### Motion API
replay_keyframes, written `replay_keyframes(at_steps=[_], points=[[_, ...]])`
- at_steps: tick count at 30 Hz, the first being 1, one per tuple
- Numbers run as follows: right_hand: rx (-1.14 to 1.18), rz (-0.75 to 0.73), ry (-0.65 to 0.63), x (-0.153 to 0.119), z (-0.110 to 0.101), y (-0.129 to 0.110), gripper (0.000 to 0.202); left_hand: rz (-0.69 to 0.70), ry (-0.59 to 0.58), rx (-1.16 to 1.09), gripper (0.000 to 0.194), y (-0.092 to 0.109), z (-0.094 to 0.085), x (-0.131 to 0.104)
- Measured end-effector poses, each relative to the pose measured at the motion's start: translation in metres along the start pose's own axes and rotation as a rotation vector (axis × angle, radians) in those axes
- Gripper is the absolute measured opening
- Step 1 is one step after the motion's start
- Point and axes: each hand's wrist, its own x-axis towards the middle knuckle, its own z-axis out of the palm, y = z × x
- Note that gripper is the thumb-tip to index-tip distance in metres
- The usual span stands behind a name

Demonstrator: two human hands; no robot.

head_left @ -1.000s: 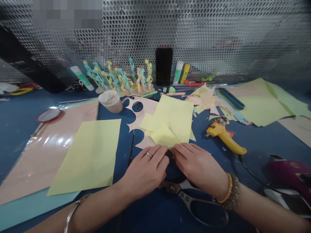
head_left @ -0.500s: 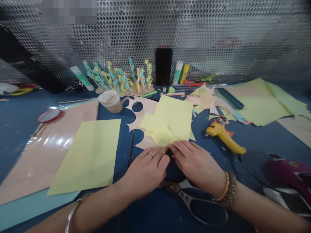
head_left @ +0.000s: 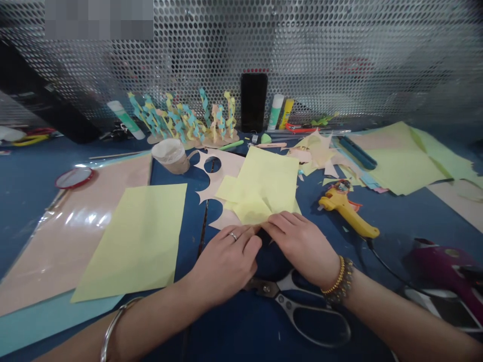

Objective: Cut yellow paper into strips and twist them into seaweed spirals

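Both my hands meet at the near edge of a small piece of yellow paper (head_left: 252, 213). My left hand (head_left: 228, 261), with a ring on one finger, is closed with its fingertips on that edge. From the other side, my right hand (head_left: 302, 246) pinches the paper with its fingers together; the fingertips partly hide the edge. Behind the piece lies a larger yellow sheet (head_left: 273, 173), on top of a pink sheet with round cut-outs (head_left: 204, 183). A pair of scissors (head_left: 266, 288) rests on the table just below my hands, its blades partly hidden by my left hand.
A yellow glue gun (head_left: 349, 211) with a black cord lies to the right, near a purple tool (head_left: 449, 266). On the left are a yellow sheet (head_left: 139, 236) and a paper cup (head_left: 171, 156). Paper spirals (head_left: 188, 120) and a phone (head_left: 254, 103) stand behind.
My right hand has shifted slightly left and up along the paper. The small yellow piece's near part looks more bent up at my fingers. The whole view has moved a little.
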Motion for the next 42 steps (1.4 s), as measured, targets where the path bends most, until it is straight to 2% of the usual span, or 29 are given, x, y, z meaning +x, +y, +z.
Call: replay_keyframes(at_steps=[5,14,19,26,32,38,42], points=[[-0.026,-0.014,0.035,0.003,0.002,0.001,0.010,-0.022,0.015,-0.032,0.013,-0.002,-0.004,0.004],[-0.018,-0.091,0.092,-0.010,0.000,-0.009,0.012,0.056,-0.001,-0.010,0.015,0.010,-0.005,-0.010],[0.022,-0.071,0.084,-0.011,-0.002,-0.008,0.013,0.069,-0.004,0.009,0.021,0.010,-0.004,-0.012],[0.072,0.001,0.101,-0.013,-0.009,0.001,0.018,0.072,-0.013,0.023,0.018,0.002,-0.003,-0.009],[0.105,-0.081,0.007,-0.014,-0.005,-0.004,0.019,0.061,-0.039,0.005,0.019,0.001,-0.004,-0.007],[0.075,-0.082,-0.015,-0.015,-0.003,-0.008,0.022,-0.004,-0.021,-0.063,0.022,-0.002,-0.005,-0.007],[0.060,-0.085,-0.015,-0.013,-0.003,-0.008,0.022,-0.050,-0.054,-0.073,0.028,-0.008,-0.006,-0.008]])
